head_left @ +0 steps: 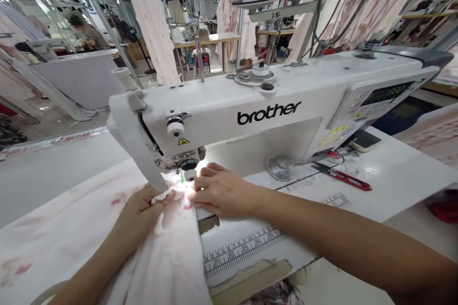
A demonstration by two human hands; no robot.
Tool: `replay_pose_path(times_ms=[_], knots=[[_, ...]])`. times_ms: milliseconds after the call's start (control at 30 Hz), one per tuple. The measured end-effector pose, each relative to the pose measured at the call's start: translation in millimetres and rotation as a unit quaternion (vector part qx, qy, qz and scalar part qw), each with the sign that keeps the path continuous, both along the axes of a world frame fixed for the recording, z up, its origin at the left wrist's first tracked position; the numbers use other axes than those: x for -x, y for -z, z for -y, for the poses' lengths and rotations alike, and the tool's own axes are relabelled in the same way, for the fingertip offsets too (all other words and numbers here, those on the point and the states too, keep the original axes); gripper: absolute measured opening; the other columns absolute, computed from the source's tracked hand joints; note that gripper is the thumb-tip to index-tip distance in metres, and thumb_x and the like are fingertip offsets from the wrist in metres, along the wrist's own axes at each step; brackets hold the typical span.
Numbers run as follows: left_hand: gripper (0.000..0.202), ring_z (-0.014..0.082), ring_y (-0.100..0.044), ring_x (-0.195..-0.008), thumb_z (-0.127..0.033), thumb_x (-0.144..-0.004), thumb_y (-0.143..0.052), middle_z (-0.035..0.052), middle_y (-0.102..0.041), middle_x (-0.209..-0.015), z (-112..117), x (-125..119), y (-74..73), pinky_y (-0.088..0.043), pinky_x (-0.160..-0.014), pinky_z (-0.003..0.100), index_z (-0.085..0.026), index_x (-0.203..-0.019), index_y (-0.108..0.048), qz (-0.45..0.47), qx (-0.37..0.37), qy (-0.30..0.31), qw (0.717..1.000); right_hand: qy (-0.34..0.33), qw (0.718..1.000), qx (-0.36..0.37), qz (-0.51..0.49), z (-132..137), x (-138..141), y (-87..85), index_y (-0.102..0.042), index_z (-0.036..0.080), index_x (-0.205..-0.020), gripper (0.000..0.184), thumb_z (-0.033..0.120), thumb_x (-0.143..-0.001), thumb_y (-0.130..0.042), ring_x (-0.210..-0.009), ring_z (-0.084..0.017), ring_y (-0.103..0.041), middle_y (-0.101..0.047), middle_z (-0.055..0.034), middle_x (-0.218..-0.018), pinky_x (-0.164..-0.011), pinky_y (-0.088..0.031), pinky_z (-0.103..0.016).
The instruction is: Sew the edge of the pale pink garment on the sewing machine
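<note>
**Fingers Held Close to Needle Area: Fabric Under Presser Foot**

Head view. A pale pink printed fabric (168, 248) is seen lying across the front left part of the table (400, 176), its gathered edge fed under the presser foot (188, 170) of the sewing machine (272, 109). The left hand (143, 207) is closed on the ruffled edge, pinching it just beside the foot. The right hand (218, 193) is laid flat, fingers extended, pressing the fabric down at the foot's right side.

Risk, as judged: both hands' fingertips are held very near the needle, so a finger could be caught if the fabric is advanced too quickly. The gather could also be stitched unevenly or bunch under the foot.

Writing: "brother" is read on the machine arm. A yellow warning triangle (183, 141) is noted. A printed ruler (246, 248) along the table's front edge shows 21 to 25. Red thread snips (343, 177) are lying towards the right edge.
</note>
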State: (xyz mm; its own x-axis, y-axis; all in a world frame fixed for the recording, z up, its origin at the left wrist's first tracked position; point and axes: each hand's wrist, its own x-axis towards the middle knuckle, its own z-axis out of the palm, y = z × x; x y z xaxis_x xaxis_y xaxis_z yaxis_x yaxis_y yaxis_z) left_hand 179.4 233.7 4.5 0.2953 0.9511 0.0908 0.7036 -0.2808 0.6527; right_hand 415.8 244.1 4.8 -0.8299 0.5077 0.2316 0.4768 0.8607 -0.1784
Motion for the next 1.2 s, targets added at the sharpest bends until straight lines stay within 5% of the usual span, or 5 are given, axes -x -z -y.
replay_pose_path(times_ms=[400, 533, 700, 933, 1200], knots=[[0.030, 0.0218, -0.058, -0.103, -0.020, -0.094, -0.046, 0.0011, -0.068, -0.106, 12.2, -1.7, 7.4, -0.039, -0.091, 0.041, -0.031, -0.112, -0.068, -0.112, -0.159, 0.174, 0.965, 0.007, 1.000, -0.004, -0.010, -2.8, -3.3, 3.6, -0.070, 0.021, -0.100, 0.013, 0.027, -0.100, -0.058, -0.097, -0.020, -0.051, -0.064, -0.0016, -0.098, -0.100, -0.029, -0.036], [0.033, 0.0222, -0.056, -0.103, -0.014, -0.091, -0.045, 0.0033, -0.064, -0.114, 16.7, 0.5, 15.8, -0.039, -0.092, 0.040, -0.027, -0.115, -0.064, -0.105, -0.185, 0.174, 0.961, 0.015, 1.000, -0.013, -0.013, -1.9, -1.9, 2.3, -0.061, 0.019, -0.121, 0.024, 0.028, -0.099, -0.060, -0.098, -0.021, -0.050, -0.064, -0.0028, -0.099, -0.104, -0.027, -0.037], [0.030, 0.0217, -0.055, -0.097, -0.016, -0.095, -0.042, 0.0043, -0.064, -0.113, 18.0, 0.0, 15.7, -0.044, -0.087, 0.038, -0.025, -0.116, -0.062, -0.100, -0.139, 0.171, 0.970, 0.034, 0.999, -0.008, 0.012, -0.2, 1.4, -0.6, -0.066, 0.019, -0.103, 0.013, 0.028, -0.099, -0.057, -0.098, -0.022, -0.048, -0.062, -0.0049, -0.102, -0.105, -0.027, -0.039], [0.050, 0.0259, -0.054, -0.109, -0.003, -0.084, -0.041, 0.0056, -0.063, -0.118, 13.7, -4.6, 19.0, -0.045, -0.095, 0.043, -0.023, -0.127, -0.057, -0.181, -0.215, 0.172, 0.944, 0.088, 0.996, -0.003, -0.005, 1.4, 1.2, 4.4, -0.062, 0.023, -0.119, 0.025, 0.035, -0.097, -0.061, -0.108, -0.024, -0.044, -0.057, -0.0056, -0.109, -0.113, -0.018, -0.048], [0.035, 0.0301, -0.053, -0.122, -0.028, -0.096, -0.044, 0.0113, -0.065, -0.120, 5.8, -6.6, 17.0, -0.044, -0.103, 0.049, -0.018, -0.126, -0.060, -0.226, -0.194, 0.142, 0.944, 0.108, 0.994, 0.001, -0.033, -7.4, 0.6, 8.9, -0.067, 0.018, -0.105, 0.020, 0.035, -0.096, -0.063, -0.103, -0.023, -0.049, -0.057, -0.0061, -0.103, -0.108, -0.030, -0.042]])
